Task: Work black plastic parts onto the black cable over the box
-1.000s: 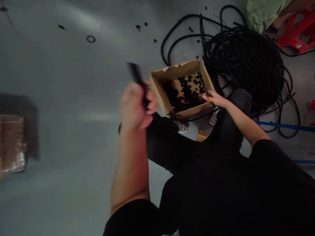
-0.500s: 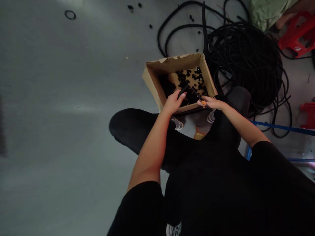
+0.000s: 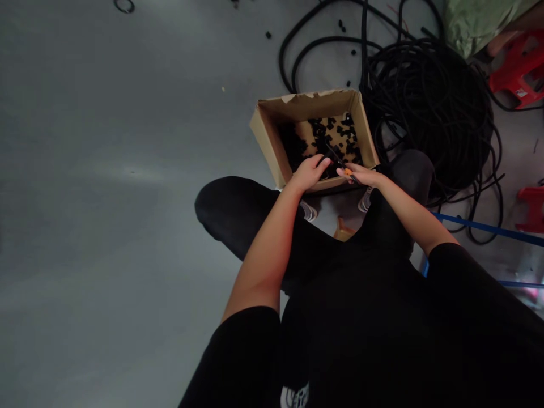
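Note:
Over an open cardboard box [image 3: 267, 141], my left hand [image 3: 309, 172] is closed around a short length of black tubing [image 3: 326, 157]. Dark on dark, the tube's far end is hard to make out. My right hand [image 3: 364, 176] grips scissors [image 3: 348, 171] with orange and black handles. Their blades slant up and left, reaching the tube just beyond my left fingers; whether they touch it I cannot tell. Small black cut pieces [image 3: 340, 129] lie scattered across the box bottom, heaped darker toward its left side.
A large tangled coil of black tubing [image 3: 433, 107] lies right of the box, its loops running behind it. Red plastic stools [image 3: 516, 71] and a green bag or cloth [image 3: 471, 25] stand at upper right. A blue metal frame [image 3: 488, 227] is at my right. Black bits dot the floor.
My hands have come closer together, and the scissor blades now meet the tube nearer my left fingers. Less tube shows beyond that hand. The whole view has shifted slightly.

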{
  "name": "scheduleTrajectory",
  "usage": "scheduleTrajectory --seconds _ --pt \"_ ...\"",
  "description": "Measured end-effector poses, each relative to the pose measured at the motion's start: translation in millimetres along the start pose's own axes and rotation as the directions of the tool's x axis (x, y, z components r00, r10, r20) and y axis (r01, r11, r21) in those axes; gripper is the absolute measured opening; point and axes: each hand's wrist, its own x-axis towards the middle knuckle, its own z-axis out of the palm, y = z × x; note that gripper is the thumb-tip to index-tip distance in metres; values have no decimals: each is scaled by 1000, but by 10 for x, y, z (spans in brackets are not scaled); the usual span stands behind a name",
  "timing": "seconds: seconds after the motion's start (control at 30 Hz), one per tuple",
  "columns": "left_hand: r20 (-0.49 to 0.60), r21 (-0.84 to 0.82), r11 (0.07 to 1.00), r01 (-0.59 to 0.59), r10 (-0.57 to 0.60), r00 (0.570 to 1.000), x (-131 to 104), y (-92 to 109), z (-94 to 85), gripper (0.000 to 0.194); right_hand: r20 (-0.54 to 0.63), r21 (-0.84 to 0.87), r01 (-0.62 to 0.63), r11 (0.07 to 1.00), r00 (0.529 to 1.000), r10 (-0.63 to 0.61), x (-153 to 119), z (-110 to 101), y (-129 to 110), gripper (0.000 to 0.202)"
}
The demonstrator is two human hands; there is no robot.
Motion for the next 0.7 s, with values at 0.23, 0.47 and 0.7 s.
scheduleTrajectory --seconds 0.23,0.47,0.7 --pt "-26 231 964 134 -131 991 -125 269 -51 46 10 -1 -74 997 997 74 -9 5 -67 61" --pt "-30 243 960 136 -133 991 -169 398 -23 33 3 15 -88 996 996 88 -131 47 -251 59" --pt "26 252 957 141 -152 988 33 416 -161 38 18 -47 -97 994 995 98 -200 -22 -369 50"
